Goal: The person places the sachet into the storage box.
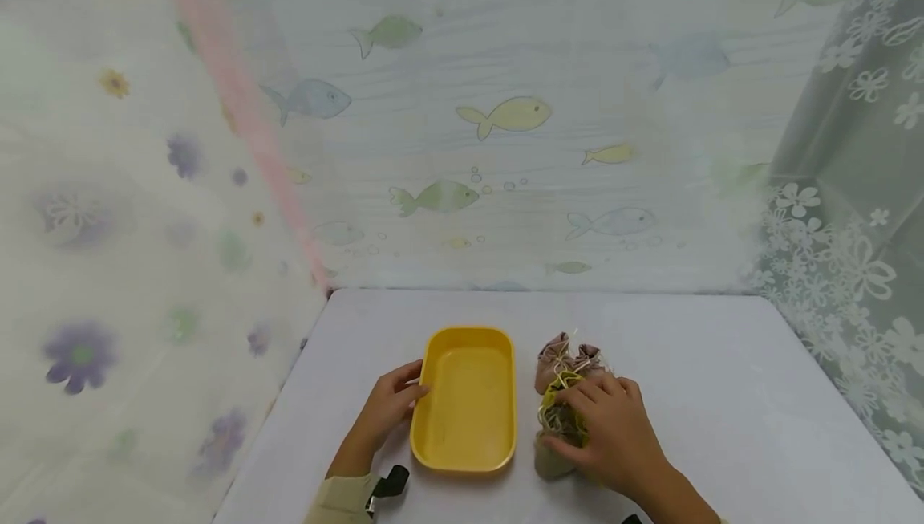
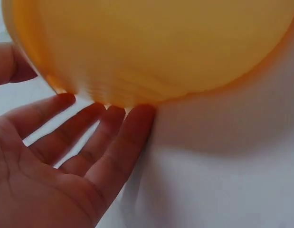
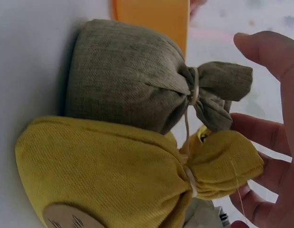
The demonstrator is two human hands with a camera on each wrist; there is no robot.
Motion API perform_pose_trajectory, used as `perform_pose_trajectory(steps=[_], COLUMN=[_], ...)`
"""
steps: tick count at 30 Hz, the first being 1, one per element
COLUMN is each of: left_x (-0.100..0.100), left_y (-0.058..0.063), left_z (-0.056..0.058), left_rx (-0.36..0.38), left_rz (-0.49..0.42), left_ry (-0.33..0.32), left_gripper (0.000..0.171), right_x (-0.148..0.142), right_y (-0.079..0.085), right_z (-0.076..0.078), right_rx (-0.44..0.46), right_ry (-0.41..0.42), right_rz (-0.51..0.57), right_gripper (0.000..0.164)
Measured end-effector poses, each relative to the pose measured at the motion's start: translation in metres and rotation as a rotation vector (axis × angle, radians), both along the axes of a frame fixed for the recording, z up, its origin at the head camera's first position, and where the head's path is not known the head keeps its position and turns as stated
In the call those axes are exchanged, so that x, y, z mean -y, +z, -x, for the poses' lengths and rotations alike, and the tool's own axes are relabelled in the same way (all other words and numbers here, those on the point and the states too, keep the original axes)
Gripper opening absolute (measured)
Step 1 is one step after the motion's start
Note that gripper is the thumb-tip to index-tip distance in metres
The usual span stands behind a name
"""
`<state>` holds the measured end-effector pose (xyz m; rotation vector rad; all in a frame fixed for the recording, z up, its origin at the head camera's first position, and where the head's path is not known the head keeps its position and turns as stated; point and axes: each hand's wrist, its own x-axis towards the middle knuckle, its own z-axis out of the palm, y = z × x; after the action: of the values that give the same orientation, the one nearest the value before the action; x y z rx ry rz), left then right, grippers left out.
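Observation:
A yellow plastic tray (image 1: pixel 465 400) stands on the white table. My left hand (image 1: pixel 387 410) holds its left side, thumb tip over the rim; in the left wrist view the fingertips (image 2: pixel 139 114) touch the outer wall. To the right of the tray stand several small tied cloth bags. My right hand (image 1: pixel 613 432) reaches over them, fingers spread. In the right wrist view, a grey bag (image 3: pixel 128 76) and a yellow bag (image 3: pixel 104 166) stand side by side, necks bound with cord. The fingers are right behind their gathered tops, while the thumb is apart from the cloth.
Two mauve-topped bags (image 1: pixel 553 355) stand just beyond the right hand. The white table (image 1: pixel 707 396) extends to the right and behind the tray. Curtains printed with fish (image 1: pixel 505 115) and flowers hang behind it and along its sides.

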<state>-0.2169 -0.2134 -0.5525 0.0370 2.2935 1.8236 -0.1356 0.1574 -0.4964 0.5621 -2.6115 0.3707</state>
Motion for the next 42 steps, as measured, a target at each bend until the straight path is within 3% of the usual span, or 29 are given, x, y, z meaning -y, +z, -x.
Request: perform_pose_trajectory(steps=[8, 12, 20, 29, 42], left_x=[0.006, 0.01, 0.016, 0.018, 0.017], left_y=[-0.01, -0.015, -0.016, -0.013, -0.013], left_z=[-0.005, -0.005, -0.002, -0.003, -0.003], left_rx=[-0.008, 0.017, 0.042, 0.087, 0.058], left_rz=[-0.011, -0.018, -0.066, -0.094, -0.087], left_ry=[-0.005, -0.011, -0.061, -0.083, -0.081], left_gripper=[0.055, 0.055, 0.06, 0.062, 0.059], right_x=[0.005, 0.006, 0.006, 0.009, 0.011], right_y=[-0.004, -0.006, -0.006, 0.003, 0.022], right_z=[-0.002, -0.002, -0.003, -0.002, 0.004], right_rx=[-0.016, -0.025, -0.023, -0.092, -0.132], right_ry=[0.002, 0.035, 0.084, 0.128, 0.159], right_rz=[0.03, 0.099, 0.255, 0.322, 0.362], right_gripper=[0.049, 0.034, 0.025, 0.024, 0.024])
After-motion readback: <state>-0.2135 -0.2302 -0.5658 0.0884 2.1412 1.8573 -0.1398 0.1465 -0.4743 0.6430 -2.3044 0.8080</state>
